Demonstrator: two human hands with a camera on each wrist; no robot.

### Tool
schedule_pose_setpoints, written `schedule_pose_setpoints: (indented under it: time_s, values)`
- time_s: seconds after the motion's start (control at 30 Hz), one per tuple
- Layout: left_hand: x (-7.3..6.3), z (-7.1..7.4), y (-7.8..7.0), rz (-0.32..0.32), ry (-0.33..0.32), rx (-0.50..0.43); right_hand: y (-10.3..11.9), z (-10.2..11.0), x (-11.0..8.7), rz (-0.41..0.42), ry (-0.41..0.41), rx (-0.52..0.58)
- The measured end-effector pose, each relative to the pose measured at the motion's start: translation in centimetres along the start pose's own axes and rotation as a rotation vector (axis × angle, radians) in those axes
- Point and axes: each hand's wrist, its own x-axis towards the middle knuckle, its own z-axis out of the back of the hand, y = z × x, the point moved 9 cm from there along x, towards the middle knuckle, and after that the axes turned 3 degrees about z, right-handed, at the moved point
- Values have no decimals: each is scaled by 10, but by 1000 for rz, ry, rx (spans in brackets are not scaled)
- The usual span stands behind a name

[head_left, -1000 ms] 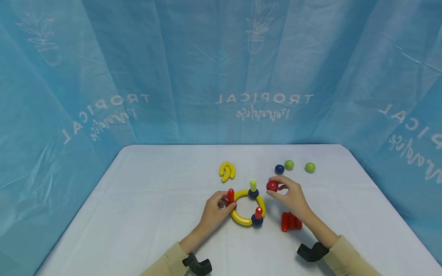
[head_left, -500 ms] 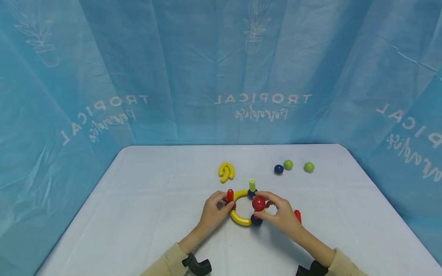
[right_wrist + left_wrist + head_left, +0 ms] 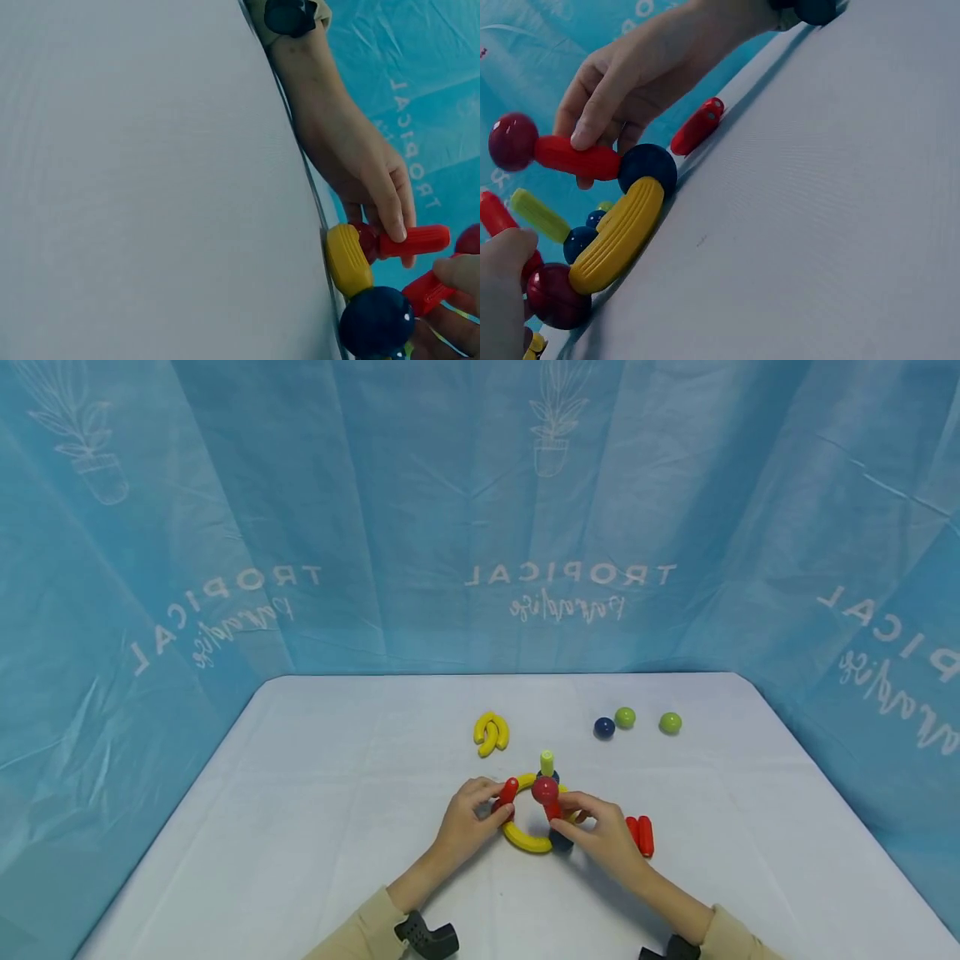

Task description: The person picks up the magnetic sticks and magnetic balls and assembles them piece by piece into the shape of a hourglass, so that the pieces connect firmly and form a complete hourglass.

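Note:
Curved yellow rods [image 3: 527, 841] and balls form a ring on the table. My left hand [image 3: 463, 817] pinches the red rod [image 3: 420, 240] that rises from the ring's left dark red ball [image 3: 559, 296]; this rod tilts right. My right hand [image 3: 600, 835] pinches another red rod [image 3: 577, 157], which stands on the front-right blue ball [image 3: 647, 171] and leans left. On that rod's upper end sits a dark red ball [image 3: 545, 790]. A light green rod [image 3: 547, 763] stands on the back blue ball, partly hidden. My right hand hides part of the ring's right side.
Loose red rods [image 3: 645, 837] lie right of the ring, partly behind my right hand. Several curved yellow pieces [image 3: 491, 733] lie behind it. Further back right are a blue ball [image 3: 604, 728] and two green balls [image 3: 625, 717]. A blue curtain [image 3: 420, 527] borders the white table [image 3: 337, 777].
My right hand has brought the dark red ball left and down onto the front-right red rod, and now pinches that rod. Both pinched rods have tilted. My left hand has barely moved.

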Motion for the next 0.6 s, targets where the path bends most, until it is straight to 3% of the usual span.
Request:
schedule_pose_setpoints:
  time_s: [0.17, 0.6]
  values:
    - [-3, -8, -9, -110, 77, 67, -9, -4, -1, -26, -7, -57]
    - [-8, -18, -25, -190, 147, 253, -12, 1, -2, 14, -50, -38]
